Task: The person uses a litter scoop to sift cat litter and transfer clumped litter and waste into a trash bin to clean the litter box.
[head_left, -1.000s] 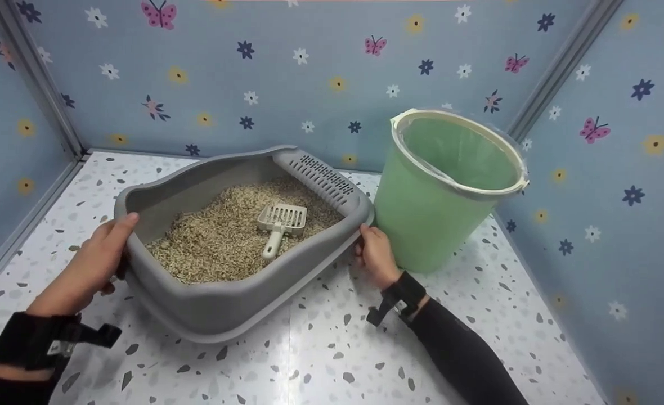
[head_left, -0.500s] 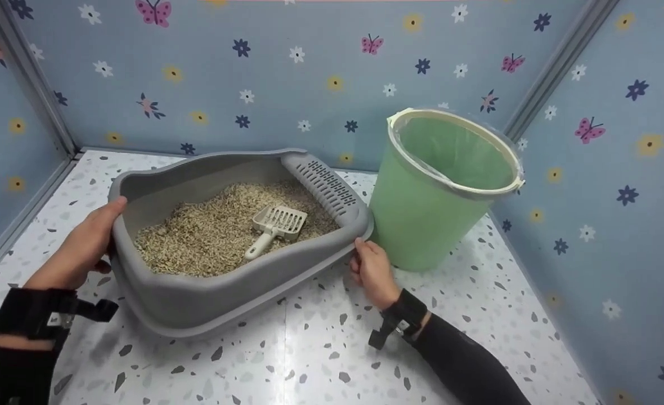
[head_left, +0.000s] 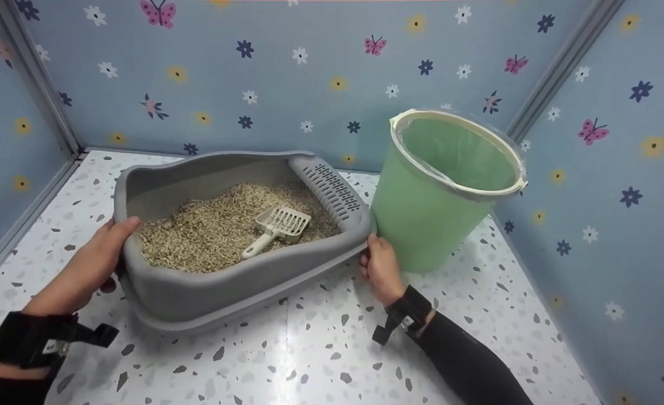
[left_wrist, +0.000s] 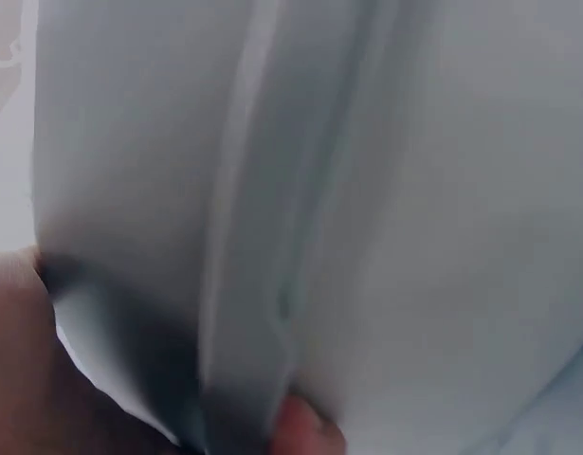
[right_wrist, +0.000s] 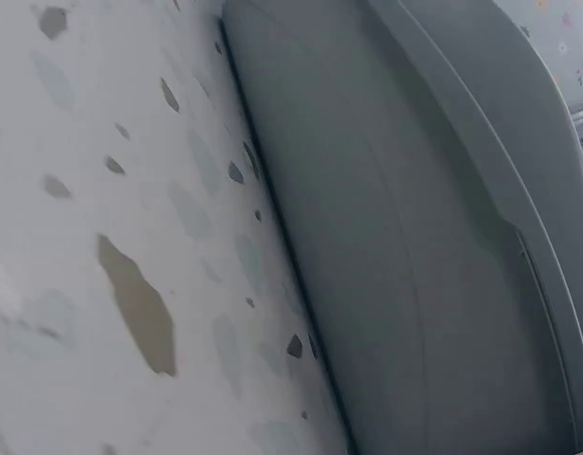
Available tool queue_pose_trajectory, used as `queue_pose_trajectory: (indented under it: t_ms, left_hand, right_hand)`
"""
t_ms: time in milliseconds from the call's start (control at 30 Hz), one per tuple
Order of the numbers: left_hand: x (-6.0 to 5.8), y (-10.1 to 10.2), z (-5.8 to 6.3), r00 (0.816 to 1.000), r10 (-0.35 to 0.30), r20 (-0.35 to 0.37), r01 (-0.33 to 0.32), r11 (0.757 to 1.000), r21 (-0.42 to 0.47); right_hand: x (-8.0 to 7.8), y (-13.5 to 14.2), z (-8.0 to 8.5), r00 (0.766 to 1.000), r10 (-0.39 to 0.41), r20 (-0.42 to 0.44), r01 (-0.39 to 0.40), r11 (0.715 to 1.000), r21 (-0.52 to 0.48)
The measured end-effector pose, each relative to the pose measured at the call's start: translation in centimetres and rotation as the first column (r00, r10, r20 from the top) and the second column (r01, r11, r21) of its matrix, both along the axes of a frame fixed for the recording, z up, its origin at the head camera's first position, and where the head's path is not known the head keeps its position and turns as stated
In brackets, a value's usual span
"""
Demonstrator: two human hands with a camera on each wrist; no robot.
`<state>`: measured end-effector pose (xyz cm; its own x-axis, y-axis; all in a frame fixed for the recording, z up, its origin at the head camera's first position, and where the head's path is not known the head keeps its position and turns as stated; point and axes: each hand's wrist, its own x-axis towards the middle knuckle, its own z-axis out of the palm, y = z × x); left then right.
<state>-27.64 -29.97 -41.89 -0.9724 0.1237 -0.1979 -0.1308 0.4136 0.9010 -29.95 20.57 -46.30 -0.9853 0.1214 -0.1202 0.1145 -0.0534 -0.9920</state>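
A grey litter box (head_left: 242,292) stands at a slant on the speckled surface, with tan granular litter (head_left: 197,239) heaped inside. On the litter lies a beige slotted scoop (head_left: 284,221), its handle pointing toward the near rim. My left hand (head_left: 93,261) grips the box's left end, thumb over the rim. At the near right corner my right hand (head_left: 381,270) holds the rim's lower edge with curled fingers. Close up in the left wrist view are the grey box wall (left_wrist: 443,190) and a fingertip (left_wrist: 308,431). The right wrist view shows the box side (right_wrist: 367,237) close to the speckled surface.
A green bin (head_left: 422,225) with a clear liner and cream rim stands right beside the box's right end. Blue walls (head_left: 287,79) with flowers and butterflies close off the back and both sides. Speckled white surface (head_left: 309,360) extends in front of the box.
The litter box has turned, its far right corner shifting right and its near bottom corner left and up. The scoop's handle has swung left. Both hands have kept hold of the box.
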Motion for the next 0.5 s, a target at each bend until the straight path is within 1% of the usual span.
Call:
queue_pose_trajectory:
  t_ms: [33,100,167,233,367,433,500]
  left_hand:
    - [-0.4,-0.6,-0.2,1.000,-0.005,-0.011,0.005,1.000,0.005]
    - [-1.2,-1.5,-0.4,1.000,-0.016,-0.010,0.016,1.000,0.010]
    - [-1.5,-2.0,-0.5,0.999,-0.032,0.004,0.032,0.999,0.006]
    - [-1.1,-2.0,-0.4,0.999,-0.048,0.021,0.048,0.999,0.000]
    - [0.9,-0.8,-0.2,0.996,-0.071,0.046,0.072,0.997,-0.021]
    - [1.6,-0.1,-0.2,0.997,-0.066,0.045,0.067,0.998,-0.014]
    - [2.0,0.3,-0.2,0.998,-0.052,0.037,0.052,0.999,-0.007]
  right_hand:
    - [0.5,-0.1,0.0,1.000,0.018,-0.007,-0.018,1.000,-0.010]
    - [1.4,-0.3,-0.1,0.998,0.051,-0.022,-0.052,0.998,-0.019]
    - [1.7,-0.2,-0.3,0.998,0.063,-0.021,-0.063,0.998,-0.004]
    - [1.5,0.1,-0.4,0.999,0.051,-0.012,-0.051,0.999,0.011]
    - [0.3,1.0,-0.5,1.000,0.001,0.006,-0.002,0.997,0.082]
    - [-0.2,1.4,-0.5,1.000,-0.010,-0.007,0.011,0.989,0.150]
    - [-0.6,1.7,-0.7,0.999,-0.017,-0.030,0.023,0.973,0.231]
